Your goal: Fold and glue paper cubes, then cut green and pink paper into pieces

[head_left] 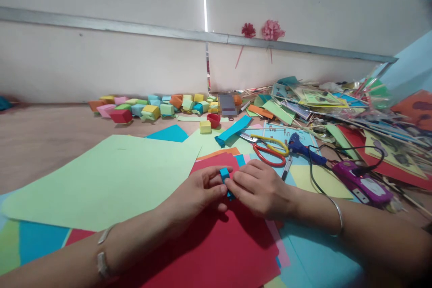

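Between my two hands is a small folded blue paper piece [224,173], partly covered by the fingers. My left hand [202,186] pinches it from the left with thumb and fingers. From the other side, the curled fingers of my right hand [258,186] press on it. Both hands are just above a sheet of red paper [216,247]. Beyond them lie a blue paper strip [236,129], a small yellow paper box [205,127] and a red paper box [213,120].
Scissors [270,148], a utility knife [286,168] and a blue glue gun [303,147] lie to the right, its cord near a purple power strip [364,184]. Large green paper [101,180] spreads left. Several folded paper boxes [121,116] line the back; craft scraps [313,99] pile up right.
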`<state>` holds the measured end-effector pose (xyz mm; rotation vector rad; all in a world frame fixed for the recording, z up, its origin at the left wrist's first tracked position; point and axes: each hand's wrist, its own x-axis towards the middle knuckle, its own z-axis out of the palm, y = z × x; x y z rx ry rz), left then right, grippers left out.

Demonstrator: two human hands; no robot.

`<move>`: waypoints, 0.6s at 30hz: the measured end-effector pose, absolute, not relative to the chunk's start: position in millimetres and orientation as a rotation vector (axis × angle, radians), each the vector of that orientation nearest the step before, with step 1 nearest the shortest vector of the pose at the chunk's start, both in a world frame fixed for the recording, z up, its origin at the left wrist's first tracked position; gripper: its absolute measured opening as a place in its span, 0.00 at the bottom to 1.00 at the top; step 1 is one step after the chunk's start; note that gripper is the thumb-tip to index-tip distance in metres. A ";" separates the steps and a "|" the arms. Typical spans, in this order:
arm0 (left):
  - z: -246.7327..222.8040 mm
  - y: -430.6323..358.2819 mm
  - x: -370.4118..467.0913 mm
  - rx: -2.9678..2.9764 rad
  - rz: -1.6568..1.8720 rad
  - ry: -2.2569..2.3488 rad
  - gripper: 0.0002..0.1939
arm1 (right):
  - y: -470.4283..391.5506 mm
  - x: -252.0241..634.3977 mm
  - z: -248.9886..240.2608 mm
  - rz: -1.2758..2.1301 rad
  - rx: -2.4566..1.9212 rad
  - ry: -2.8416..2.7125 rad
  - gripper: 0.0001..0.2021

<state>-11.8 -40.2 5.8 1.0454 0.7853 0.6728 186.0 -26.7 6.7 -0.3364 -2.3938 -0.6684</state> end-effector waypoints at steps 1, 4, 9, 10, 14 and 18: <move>7.0 -41.0 -11.2 1.052 0.673 0.819 0.17 | -27.7 185.5 6.0 -0.600 -0.345 -2.383 0.07; 8.9 -41.7 -12.0 1.174 0.693 0.910 0.17 | -32.1 184.3 9.1 -0.253 -0.438 -2.320 0.09; 4.7 -40.8 -22.3 1.928 0.790 1.118 0.25 | -36.2 184.3 20.2 0.177 -0.686 -2.175 0.06; 3.4 -41.1 -24.4 2.071 0.801 1.140 0.27 | -35.6 184.6 20.8 0.214 -0.700 -2.197 0.07; 0.6 -42.0 -27.8 2.371 0.922 1.128 0.30 | -31.9 186.9 18.3 0.373 -0.706 -2.270 0.09; 2.9 -42.0 -23.7 2.482 1.100 1.100 0.25 | -30.5 189.9 17.1 0.464 -0.761 -2.202 0.09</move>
